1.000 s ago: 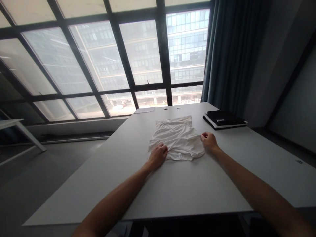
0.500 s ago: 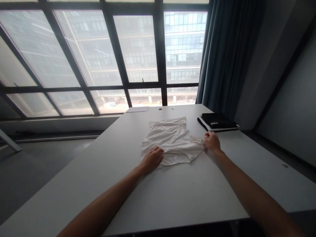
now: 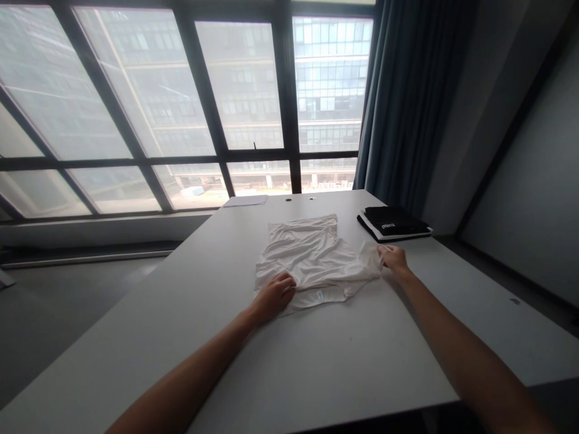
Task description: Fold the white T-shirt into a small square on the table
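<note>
A white garment lies partly folded on the grey table. My left hand rests on the garment's near left corner with its fingers curled down onto the cloth. My right hand is at the garment's right edge, its fingers pinched on the cloth there and drawing it out to the right.
A folded black garment on a white one lies at the table's far right. A sheet of paper sits at the far edge by the large window. A blue curtain hangs at the right.
My right hand has moved rightward, pulling the garment's right edge outward. My left hand stayed on the near left corner. The camera has shifted slightly.
</note>
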Available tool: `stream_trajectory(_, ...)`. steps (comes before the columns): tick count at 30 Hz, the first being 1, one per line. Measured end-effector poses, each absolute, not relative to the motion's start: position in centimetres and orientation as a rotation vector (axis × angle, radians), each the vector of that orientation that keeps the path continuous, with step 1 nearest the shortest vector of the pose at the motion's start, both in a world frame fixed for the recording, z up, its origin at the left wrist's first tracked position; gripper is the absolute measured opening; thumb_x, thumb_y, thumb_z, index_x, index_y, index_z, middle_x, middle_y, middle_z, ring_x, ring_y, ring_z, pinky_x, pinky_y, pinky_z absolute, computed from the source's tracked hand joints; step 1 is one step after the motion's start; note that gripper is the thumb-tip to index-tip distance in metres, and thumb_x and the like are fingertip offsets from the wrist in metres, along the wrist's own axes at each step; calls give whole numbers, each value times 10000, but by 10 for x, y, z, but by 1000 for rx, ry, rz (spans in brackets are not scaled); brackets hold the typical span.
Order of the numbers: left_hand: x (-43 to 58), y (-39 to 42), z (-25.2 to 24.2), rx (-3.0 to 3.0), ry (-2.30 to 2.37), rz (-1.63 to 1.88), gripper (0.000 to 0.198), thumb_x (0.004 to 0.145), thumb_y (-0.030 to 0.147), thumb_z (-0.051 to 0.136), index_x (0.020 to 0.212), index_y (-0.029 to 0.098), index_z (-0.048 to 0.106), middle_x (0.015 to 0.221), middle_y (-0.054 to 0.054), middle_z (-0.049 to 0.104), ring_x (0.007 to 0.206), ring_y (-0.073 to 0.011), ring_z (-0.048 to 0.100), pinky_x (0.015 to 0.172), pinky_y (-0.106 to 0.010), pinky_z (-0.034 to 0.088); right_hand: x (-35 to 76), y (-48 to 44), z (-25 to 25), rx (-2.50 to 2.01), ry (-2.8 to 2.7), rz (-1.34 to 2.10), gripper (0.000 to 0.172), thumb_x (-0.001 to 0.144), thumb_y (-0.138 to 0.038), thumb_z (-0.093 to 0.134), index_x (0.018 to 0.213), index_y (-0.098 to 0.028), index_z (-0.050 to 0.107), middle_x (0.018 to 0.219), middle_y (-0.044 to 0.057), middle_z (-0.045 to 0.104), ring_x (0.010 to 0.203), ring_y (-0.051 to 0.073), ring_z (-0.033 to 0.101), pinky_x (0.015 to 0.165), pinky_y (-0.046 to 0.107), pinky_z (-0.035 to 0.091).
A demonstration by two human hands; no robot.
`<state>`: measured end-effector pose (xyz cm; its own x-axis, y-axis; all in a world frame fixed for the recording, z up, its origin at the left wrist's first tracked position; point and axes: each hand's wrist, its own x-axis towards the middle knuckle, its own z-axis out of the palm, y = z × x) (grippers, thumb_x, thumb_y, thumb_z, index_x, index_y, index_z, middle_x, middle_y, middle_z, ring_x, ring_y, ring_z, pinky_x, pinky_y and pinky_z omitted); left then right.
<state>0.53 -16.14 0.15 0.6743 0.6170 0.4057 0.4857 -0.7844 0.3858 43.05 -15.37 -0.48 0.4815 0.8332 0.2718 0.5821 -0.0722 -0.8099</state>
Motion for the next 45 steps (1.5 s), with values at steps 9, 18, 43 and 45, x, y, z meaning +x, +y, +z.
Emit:
stream_trajectory(9, 4, -170, 7, 2697, 926, 951, 231, 994, 266, 534, 1214, 246, 603, 1167, -77, 618, 1084, -224, 574, 944, -357, 481, 412, -178, 30, -1982, -1315, -138, 344, 903, -225, 501, 1190, -101, 644, 1297, 254, 599, 1231, 372, 515, 1008, 441, 389)
stream_trajectory(18, 5, -188, 23, 2759, 1189, 437, 119, 909, 315, 642, 846, 217, 619, 860, -13, 634, 790, -183, 592, 703, -272, 423, 315, -213, 39, -2014, -2180, 321, 136, 776, -326, 696, 784, -202, 752, 849, 73, 752, 777, 201, 660, 629, 263, 366)
stream_trajectory(43, -7, -193, 34, 2692, 1364, 318, 190, 935, 254, 569, 764, 220, 644, 820, -6, 670, 745, -166, 609, 640, -254, 361, 342, -223, 59, -1666, -2311, 864, 132, 775, -286, 685, 762, -162, 727, 717, 19, 696, 635, 142, 588, 538, 221, 356)
stream_trajectory(45, -11, -188, 37, 2653, 1432, 400, 244, 968, 321, 551, 765, 222, 642, 799, -10, 661, 733, -173, 608, 650, -262, 387, 334, -224, 60, -1644, -2319, 761, 141, 789, -303, 691, 785, -167, 728, 747, 24, 707, 649, 143, 594, 555, 223, 360)
